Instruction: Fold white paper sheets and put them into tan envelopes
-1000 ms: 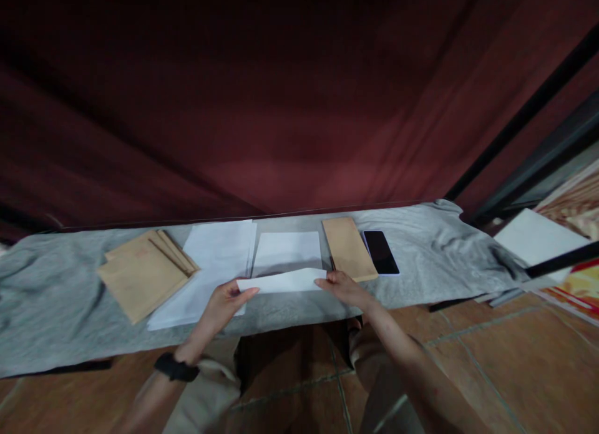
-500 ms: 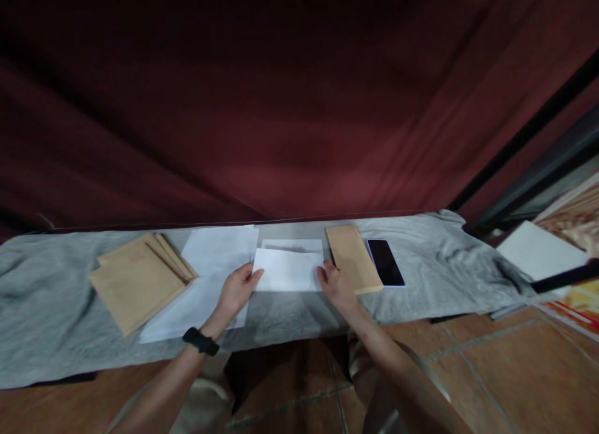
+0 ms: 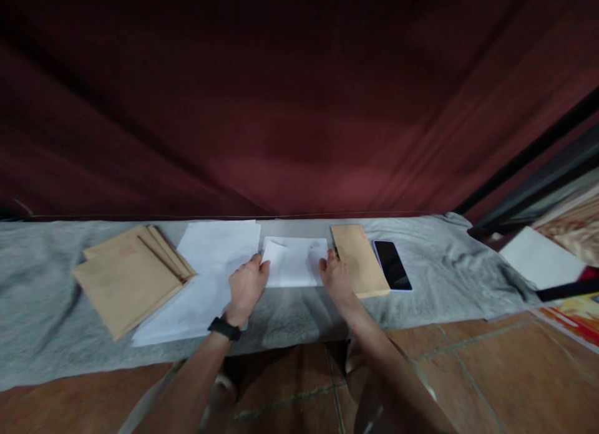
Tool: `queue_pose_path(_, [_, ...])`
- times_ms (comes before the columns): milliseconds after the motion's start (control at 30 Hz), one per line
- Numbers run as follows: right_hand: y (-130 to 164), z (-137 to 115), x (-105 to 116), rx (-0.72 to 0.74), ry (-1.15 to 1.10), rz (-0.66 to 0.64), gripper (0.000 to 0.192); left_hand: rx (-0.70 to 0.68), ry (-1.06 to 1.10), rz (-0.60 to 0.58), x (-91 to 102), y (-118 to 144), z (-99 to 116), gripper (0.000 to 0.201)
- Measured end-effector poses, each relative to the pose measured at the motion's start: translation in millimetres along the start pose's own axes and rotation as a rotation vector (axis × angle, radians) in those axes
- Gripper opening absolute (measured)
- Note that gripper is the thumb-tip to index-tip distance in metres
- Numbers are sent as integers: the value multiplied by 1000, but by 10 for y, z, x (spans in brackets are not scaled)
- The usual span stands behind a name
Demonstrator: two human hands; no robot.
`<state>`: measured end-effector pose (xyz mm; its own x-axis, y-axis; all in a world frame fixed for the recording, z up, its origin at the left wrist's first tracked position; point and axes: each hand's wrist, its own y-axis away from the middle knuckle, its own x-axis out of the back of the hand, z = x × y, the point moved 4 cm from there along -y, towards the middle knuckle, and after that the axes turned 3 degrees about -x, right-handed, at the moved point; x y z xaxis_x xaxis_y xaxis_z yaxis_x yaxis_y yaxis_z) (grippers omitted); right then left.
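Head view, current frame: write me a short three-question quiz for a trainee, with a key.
1. Which wrist wears the dark band?
2. True or false: the phone lies to the right of the long brown packet.
3. What lies between the left hand and the right hand? a) the long brown packet b) the phone c) white paper

Key: 1. the left; 2. true; 3. c

Left hand (image 3: 247, 287) covers part of white paper (image 3: 299, 265), left edge; right hand (image 3: 337, 277) covers part of its right edge. Reddish mark (image 3: 128, 251) on brown envelope (image 3: 133, 284) too faint to read. Gray cloth (image 3: 37, 303) cut off left, printed sheet (image 3: 568, 317) right, forearms (image 3: 189, 375) bottom.
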<state>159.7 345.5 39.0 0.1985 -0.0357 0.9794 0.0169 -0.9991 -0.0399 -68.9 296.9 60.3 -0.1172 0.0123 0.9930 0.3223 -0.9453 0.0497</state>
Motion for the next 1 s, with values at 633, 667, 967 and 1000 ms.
queue_pose_path(633, [-186, -92, -79, -10, 57, 41, 45, 63, 211, -157, 7, -182, -121, 31])
queue_pose_path(667, [-195, -99, -80, -14, 57, 33, 45, 64, 202, -161, 2, -184, -124, 30])
queue_pose_path(967, [-217, -174, -102, -13, 107, 70, 50, 71, 46, -73, 54, -79, 48, 36])
queue_pose_path(1000, [-212, -184, -98, -9, 110, 70, 50, 66, 39, -64, 57, -69, 62, 36])
